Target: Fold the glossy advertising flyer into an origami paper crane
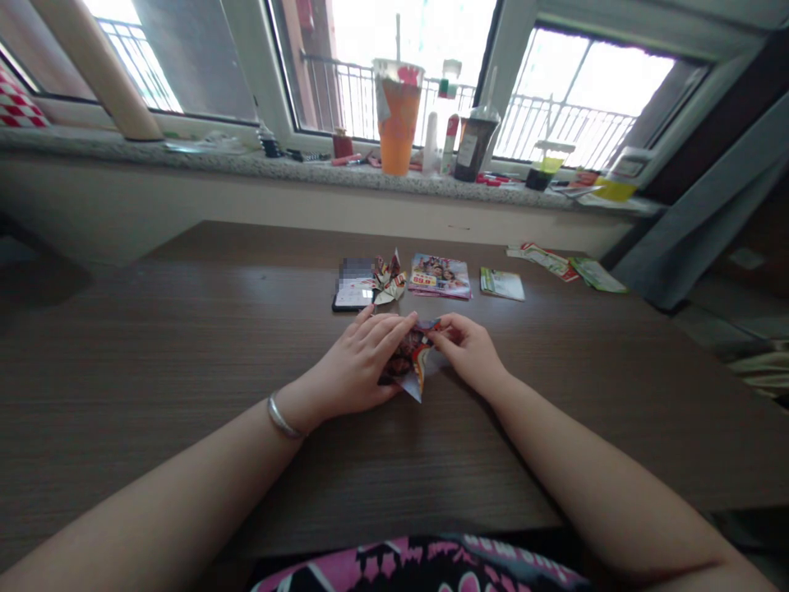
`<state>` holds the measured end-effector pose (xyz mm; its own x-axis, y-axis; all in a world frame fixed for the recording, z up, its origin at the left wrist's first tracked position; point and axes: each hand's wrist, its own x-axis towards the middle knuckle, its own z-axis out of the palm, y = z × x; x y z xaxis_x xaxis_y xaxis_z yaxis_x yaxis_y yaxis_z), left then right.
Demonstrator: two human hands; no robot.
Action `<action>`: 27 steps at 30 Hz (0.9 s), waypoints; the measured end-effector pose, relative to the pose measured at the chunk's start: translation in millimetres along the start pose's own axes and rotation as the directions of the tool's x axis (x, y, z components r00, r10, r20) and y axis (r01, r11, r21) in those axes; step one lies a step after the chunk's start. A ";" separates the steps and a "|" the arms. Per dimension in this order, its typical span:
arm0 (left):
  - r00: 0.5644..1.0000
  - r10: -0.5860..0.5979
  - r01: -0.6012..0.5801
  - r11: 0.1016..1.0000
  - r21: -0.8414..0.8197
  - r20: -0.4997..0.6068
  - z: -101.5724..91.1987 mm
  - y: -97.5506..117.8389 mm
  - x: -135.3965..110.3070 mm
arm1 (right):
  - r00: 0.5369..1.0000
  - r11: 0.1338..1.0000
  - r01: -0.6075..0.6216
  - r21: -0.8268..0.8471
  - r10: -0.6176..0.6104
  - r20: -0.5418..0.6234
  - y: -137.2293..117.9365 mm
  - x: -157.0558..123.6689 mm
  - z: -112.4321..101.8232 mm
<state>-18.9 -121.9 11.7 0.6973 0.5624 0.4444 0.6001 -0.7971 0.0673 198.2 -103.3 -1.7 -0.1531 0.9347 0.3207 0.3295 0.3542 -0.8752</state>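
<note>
A piece of printed paper, partly folded with pointed corners, is between my two hands above the brown table. My left hand, with a silver bangle at the wrist, lies over its left side; the fingers reach across the top and the thumb is at the near edge, holding it. At the upper right edge, my right hand pinches the paper between thumb and fingers. Part of the paper is hidden under the left hand. Just beyond stands a folded paper figure with pointed tips, next to a phone with its screen lit.
Behind the hands lie a stack of printed leaflets, a small card stack and loose packets on the table. The windowsill holds an orange drink cup, a dark drink cup and several small bottles.
</note>
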 end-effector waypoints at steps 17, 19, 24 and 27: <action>0.999 -0.028 0.027 0.999 -0.029 -0.044 -2.1 0.1 1.4 | 1.000 0.998 0.019 0.052 -0.019 0.002 -9.3 -3.2 -0.1; 0.998 -0.041 0.038 0.998 -0.044 -0.046 -2.8 0.1 1.6 | 0.999 0.999 0.029 0.037 -0.030 0.014 -9.9 -3.6 -0.4; 0.997 -0.063 0.059 0.995 -0.078 -0.047 -3.8 -0.3 2.5 | 0.997 0.997 0.072 0.003 -0.072 0.011 -6.6 -3.6 -1.3; 0.997 -0.057 0.053 0.996 -0.074 -0.061 -3.7 -0.7 3.3 | 0.996 0.996 0.088 0.005 -0.088 0.021 -5.0 -4.0 -1.8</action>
<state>-18.5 -120.3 16.4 0.6367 0.5928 0.4931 0.6055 -0.7804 0.1563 198.8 -108.8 2.1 -0.2006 0.8992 0.3888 0.3102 0.4348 -0.8454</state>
